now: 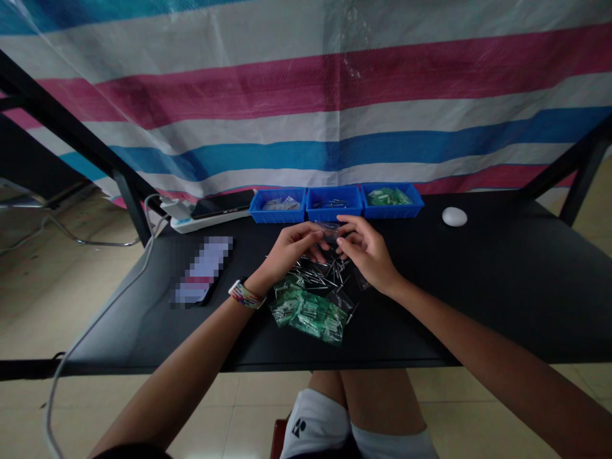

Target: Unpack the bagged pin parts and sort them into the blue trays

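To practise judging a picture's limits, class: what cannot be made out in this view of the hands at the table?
Head view: what the clear bag holds; fingers of the left hand and right hand cover it.
Head view: nearer phone, screen pixelated.
Head view: print on green packets, too small.

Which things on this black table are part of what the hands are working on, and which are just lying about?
In use: left hand and right hand pinching a small clear plastic bag; loose thin metal pins; green plastic packets; three blue plastic trays.
Lying about: dark flat phone; white power strip with a second phone on it; white oval object.
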`<state>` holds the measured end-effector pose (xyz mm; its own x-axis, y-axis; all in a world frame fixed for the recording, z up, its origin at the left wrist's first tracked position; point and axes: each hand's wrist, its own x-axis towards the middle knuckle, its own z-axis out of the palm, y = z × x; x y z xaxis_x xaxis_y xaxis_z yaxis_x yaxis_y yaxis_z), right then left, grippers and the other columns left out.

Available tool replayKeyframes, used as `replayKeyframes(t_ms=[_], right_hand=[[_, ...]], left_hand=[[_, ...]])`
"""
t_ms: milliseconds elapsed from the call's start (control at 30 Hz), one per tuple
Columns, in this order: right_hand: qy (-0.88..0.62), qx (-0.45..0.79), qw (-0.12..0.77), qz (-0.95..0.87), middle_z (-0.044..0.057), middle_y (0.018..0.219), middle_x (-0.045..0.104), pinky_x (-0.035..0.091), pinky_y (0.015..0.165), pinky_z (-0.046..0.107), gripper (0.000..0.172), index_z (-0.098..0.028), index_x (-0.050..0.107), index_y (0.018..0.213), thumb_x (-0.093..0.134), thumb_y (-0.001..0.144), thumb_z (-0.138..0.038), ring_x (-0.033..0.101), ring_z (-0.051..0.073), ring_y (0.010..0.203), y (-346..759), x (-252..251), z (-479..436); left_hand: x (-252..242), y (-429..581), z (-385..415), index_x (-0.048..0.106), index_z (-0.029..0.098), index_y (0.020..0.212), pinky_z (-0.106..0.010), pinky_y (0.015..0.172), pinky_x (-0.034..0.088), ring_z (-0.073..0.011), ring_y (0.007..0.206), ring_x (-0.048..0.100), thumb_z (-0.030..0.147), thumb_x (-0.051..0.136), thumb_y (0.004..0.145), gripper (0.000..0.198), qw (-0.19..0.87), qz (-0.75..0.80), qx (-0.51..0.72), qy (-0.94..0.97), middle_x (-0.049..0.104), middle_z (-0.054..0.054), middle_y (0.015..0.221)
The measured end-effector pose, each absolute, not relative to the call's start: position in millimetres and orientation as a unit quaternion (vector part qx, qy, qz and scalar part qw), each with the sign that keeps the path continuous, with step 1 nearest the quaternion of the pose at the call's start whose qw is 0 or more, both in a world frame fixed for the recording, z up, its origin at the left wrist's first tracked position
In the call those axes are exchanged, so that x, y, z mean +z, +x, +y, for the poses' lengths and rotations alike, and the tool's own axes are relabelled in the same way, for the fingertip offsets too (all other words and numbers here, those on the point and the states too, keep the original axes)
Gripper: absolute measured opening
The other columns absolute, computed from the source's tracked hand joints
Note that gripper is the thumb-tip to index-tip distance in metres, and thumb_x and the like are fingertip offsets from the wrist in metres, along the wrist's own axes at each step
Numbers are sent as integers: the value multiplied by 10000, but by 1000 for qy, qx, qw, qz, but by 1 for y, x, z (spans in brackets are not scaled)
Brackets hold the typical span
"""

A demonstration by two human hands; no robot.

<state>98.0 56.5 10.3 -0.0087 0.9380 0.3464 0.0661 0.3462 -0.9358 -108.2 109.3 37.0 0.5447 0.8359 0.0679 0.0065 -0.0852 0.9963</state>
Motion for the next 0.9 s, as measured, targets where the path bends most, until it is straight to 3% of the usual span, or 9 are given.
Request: replayKeyframes(t_ms=[167,433,533,733,900], right_hand=[[-422,394,562,-593,9,871,687,558,622,307,221,-223,704,1144,724,942,-310,694,155,686,97,11,57],[-417,424,556,-581,5,906,706,588,616,307,317,-235,685,1210,751,918,-340,695,149,657,98,15,58],[-431,383,539,-614,24,935,730,578,615,308,258,-234,684,1213,683,963,-297,704,158,674,100,15,57],[-420,130,413,-798,81,1015,742,591,857,395,175,-205,759,1027,609,990,-123,715,233,949,105,19,53],[-344,99,313,-880,121,1204,761,541,1113,494,200,-184,806,1098,640,1000,-132,639,298,1287,102,15,49]], left_hand=[[36,-107,106,719,165,1057,-278,698,645,-192,731,805,478,702,987,321,564,299,336,692,806,-69,905],[39,-113,111,691,161,1094,-247,604,601,-181,679,789,382,768,942,278,504,313,428,681,786,-58,840],[39,-120,122,674,175,1067,-243,571,585,-172,628,774,363,775,917,261,497,333,461,655,782,-52,826],[37,-136,144,635,185,1027,-216,554,558,-152,621,764,342,791,841,288,491,424,545,531,785,-41,887],[36,-142,150,616,197,1122,-210,558,549,-167,688,784,324,788,830,362,501,460,574,457,798,-77,1032]])
